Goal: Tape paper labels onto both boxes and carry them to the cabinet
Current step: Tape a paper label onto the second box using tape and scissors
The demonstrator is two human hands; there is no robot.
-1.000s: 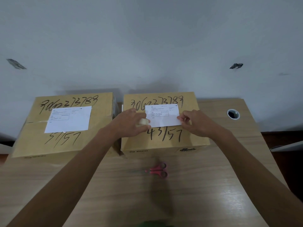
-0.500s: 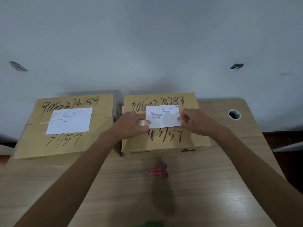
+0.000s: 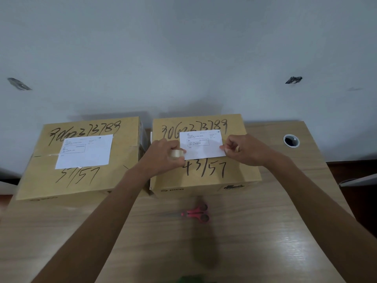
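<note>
Two brown cardboard boxes with black handwritten numbers stand side by side on the wooden table. The left box [image 3: 36, 176] carries a white paper label [image 3: 85, 152] on its top. On the right box [image 3: 240, 172] lies a smaller white label [image 3: 202, 145]. My left hand [image 3: 163, 158] grips a roll of clear tape [image 3: 176, 154] at the label's left edge. My right hand [image 3: 242, 150] pinches at the label's right edge; whether it holds the tape's end or the paper I cannot tell.
Pink-handled scissors [image 3: 196, 213] lie on the table [image 3: 265, 231] in front of the right box. A round cable hole [image 3: 291, 140] sits at the table's back right. A pale wall rises right behind the boxes. The table's right edge drops to a dark floor.
Both hands stay at the right box's label with only slight shifts. The view has tilted a little.
</note>
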